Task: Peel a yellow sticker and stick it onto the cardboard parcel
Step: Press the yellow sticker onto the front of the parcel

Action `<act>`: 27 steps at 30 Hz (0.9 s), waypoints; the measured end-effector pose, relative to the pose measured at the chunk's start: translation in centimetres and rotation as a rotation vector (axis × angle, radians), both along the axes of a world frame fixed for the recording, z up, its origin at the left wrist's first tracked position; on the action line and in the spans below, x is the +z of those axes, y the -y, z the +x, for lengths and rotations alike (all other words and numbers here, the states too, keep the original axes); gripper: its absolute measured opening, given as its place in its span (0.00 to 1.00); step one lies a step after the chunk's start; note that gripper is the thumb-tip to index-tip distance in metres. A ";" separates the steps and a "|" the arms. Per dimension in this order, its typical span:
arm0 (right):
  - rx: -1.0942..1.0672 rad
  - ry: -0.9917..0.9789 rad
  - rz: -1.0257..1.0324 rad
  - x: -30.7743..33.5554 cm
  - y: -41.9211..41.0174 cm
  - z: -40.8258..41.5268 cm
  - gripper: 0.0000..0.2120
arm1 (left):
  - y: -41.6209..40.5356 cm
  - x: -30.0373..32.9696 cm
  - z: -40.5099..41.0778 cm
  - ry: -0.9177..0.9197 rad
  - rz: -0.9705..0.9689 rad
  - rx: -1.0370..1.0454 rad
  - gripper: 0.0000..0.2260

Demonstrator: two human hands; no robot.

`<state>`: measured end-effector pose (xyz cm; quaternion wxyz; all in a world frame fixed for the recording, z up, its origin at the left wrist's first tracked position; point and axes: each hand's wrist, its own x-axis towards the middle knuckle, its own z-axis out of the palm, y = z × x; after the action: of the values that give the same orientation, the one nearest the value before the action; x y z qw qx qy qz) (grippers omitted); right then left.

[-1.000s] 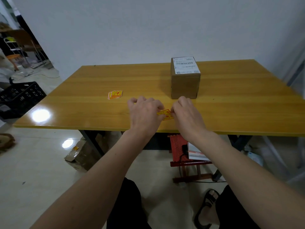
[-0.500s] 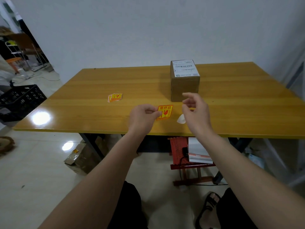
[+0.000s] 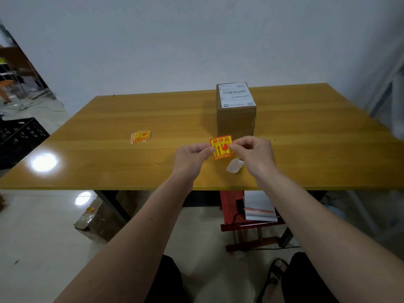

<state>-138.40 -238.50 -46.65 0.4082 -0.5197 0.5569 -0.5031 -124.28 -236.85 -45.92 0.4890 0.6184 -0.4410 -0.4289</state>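
Note:
A yellow sticker point(image 3: 220, 145) with red print is held upright above the table, facing me. My left hand point(image 3: 192, 157) pinches its left edge and my right hand point(image 3: 254, 155) pinches its right edge. Just behind it stands the cardboard parcel point(image 3: 236, 119), a brown box with a white shipping label point(image 3: 236, 95) on top. A white backing paper point(image 3: 234, 166) lies on the wooden table point(image 3: 153, 167) under my right hand.
A small stack of more yellow stickers point(image 3: 141, 137) lies on the table to the left. A black crate point(image 3: 17, 138) stands on the floor at left. A red stool point(image 3: 247, 224) with papers and a cardboard box point(image 3: 96, 219) sit under the table.
The backing paper came off and dropped onto the table. My right hand let go, then returned to pinch the sticker's right edge. The sticker rose and now faces me in front of the parcel.

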 end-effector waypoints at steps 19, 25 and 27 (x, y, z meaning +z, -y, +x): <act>-0.241 0.118 0.047 -1.8 11.2 -3.2 0.11 | 13.1 -1.2 -5.0 0.910 -0.307 -0.123 0.25; -0.240 0.178 0.053 -2.6 12.4 -2.7 0.10 | 14.6 -2.2 -4.6 0.749 -0.339 -0.088 0.25; -0.238 0.189 0.053 -2.8 12.5 -2.6 0.08 | 14.8 -2.4 -4.5 0.733 -0.355 -0.088 0.25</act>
<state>-141.00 -250.98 -49.43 0.4098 -0.3894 0.5867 -0.5799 -128.73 -251.68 -48.32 0.3797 0.6169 -0.6792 -0.1182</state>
